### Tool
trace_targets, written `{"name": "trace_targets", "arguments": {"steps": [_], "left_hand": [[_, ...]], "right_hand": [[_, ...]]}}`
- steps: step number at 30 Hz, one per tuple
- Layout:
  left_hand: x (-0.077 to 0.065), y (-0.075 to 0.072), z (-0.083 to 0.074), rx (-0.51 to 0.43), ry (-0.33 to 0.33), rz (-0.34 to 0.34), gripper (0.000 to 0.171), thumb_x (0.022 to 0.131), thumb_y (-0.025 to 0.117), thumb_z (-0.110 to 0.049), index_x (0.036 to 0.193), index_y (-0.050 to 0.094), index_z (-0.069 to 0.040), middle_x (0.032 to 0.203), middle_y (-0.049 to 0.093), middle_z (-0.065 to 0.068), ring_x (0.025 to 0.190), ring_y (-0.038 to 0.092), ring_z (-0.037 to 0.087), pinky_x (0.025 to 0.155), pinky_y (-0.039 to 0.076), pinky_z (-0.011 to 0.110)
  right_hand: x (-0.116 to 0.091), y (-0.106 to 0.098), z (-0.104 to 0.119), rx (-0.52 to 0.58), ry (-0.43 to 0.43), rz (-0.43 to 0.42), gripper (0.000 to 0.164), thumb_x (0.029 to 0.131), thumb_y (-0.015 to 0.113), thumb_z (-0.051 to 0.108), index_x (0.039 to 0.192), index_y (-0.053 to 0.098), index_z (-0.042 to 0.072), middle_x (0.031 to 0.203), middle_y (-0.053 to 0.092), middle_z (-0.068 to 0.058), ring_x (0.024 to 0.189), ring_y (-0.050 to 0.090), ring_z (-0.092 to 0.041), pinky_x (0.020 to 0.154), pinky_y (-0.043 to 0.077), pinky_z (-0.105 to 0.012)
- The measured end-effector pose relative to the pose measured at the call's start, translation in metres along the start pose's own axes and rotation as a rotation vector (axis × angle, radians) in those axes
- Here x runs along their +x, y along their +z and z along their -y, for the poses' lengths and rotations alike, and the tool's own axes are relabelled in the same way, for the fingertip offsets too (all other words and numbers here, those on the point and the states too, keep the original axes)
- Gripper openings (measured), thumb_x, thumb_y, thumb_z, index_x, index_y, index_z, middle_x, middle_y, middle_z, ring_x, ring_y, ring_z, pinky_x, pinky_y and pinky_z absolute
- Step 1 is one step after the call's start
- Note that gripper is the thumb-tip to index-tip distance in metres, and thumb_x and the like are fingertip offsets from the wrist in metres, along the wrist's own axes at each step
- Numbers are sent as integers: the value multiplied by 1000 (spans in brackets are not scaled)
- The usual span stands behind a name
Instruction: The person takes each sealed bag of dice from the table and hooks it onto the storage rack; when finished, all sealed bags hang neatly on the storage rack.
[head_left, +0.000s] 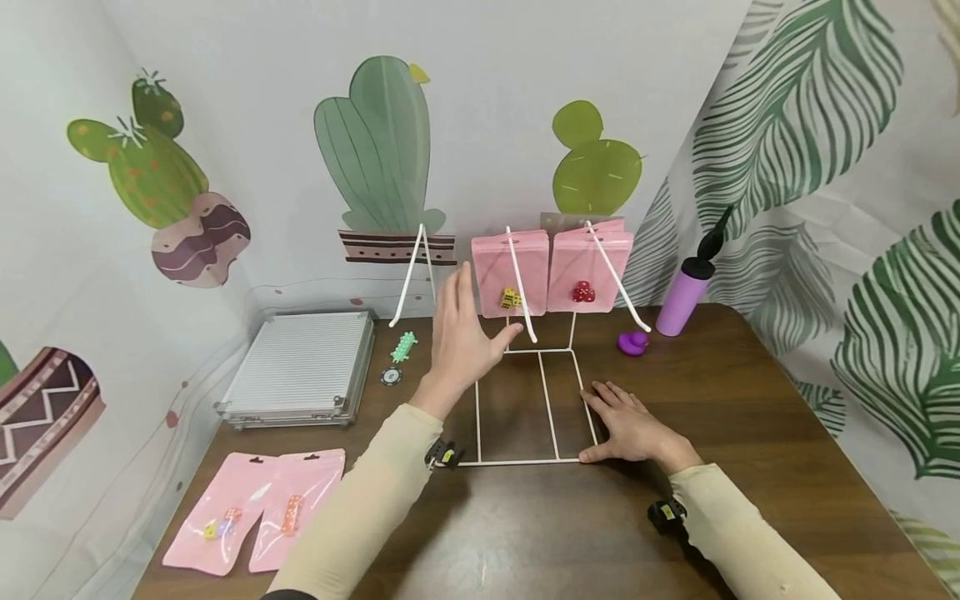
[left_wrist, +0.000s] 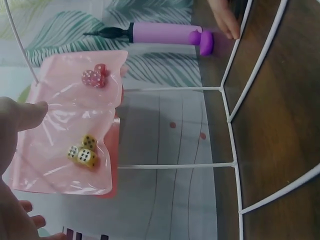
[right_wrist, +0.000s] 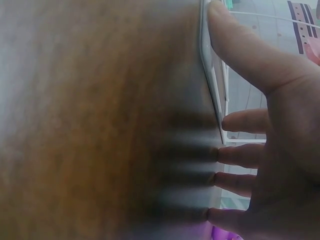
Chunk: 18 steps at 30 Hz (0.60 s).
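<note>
A white wire rack (head_left: 517,462) stands on the table with several angled hooks. Two groups of pink pouches hang on it: the left front pouch (head_left: 491,267) shows yellow dice (left_wrist: 86,152), the right front pouch (head_left: 573,258) red dice (head_left: 583,292). My left hand (head_left: 462,337) is raised just left of the pouches, fingers straight and thumb spread. It holds nothing; whether it touches a pouch I cannot tell. Low at the rack's front right corner, my right hand (head_left: 626,423) rests on the table with spread fingers, its thumb and index finger against the base wire.
Left of the rack are a ribbed silver case (head_left: 300,358), a green toy (head_left: 403,346) and a round chip (head_left: 391,376). Two pink pouches (head_left: 247,475) with colourful contents lie front left. A purple duck (head_left: 633,342) and a purple pump (head_left: 682,300) stand back right.
</note>
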<state>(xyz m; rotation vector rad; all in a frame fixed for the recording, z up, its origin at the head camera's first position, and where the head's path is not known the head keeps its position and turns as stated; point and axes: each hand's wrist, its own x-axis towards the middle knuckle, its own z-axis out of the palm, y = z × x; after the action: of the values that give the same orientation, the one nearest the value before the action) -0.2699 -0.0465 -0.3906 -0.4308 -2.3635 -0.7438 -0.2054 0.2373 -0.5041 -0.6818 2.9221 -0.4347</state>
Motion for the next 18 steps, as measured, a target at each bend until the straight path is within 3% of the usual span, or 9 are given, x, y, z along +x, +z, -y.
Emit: {"name": "trace_targets", "arguments": {"steps": [8, 13, 18], "left_hand": [[-29, -20, -1, -29, 16, 136, 112, 72, 79, -54, 153, 21, -4, 151, 30, 15, 137, 35, 30, 107, 39, 52], [-46, -33, -1, -25, 27, 186, 111, 73, 78, -55, 155, 20, -9, 153, 30, 13, 139, 33, 30, 109, 37, 51], [-65, -51, 1, -6, -4, 230, 110, 74, 77, -56, 156, 16, -15, 154, 29, 12, 141, 32, 30, 110, 36, 52]], "right_hand": [[-1, -2, 1, 7, 2, -1, 108, 68, 77, 63, 146, 39, 0, 150, 32, -32, 139, 25, -53, 107, 24, -70], [-1, -2, 1, 5, -3, -8, 107, 67, 78, 62, 145, 40, -1, 149, 33, -32, 138, 27, -54, 106, 25, -71], [-1, 0, 1, 16, -5, -7, 107, 68, 78, 62, 146, 39, 0, 150, 33, -32, 139, 26, -53, 106, 25, -71]]}}
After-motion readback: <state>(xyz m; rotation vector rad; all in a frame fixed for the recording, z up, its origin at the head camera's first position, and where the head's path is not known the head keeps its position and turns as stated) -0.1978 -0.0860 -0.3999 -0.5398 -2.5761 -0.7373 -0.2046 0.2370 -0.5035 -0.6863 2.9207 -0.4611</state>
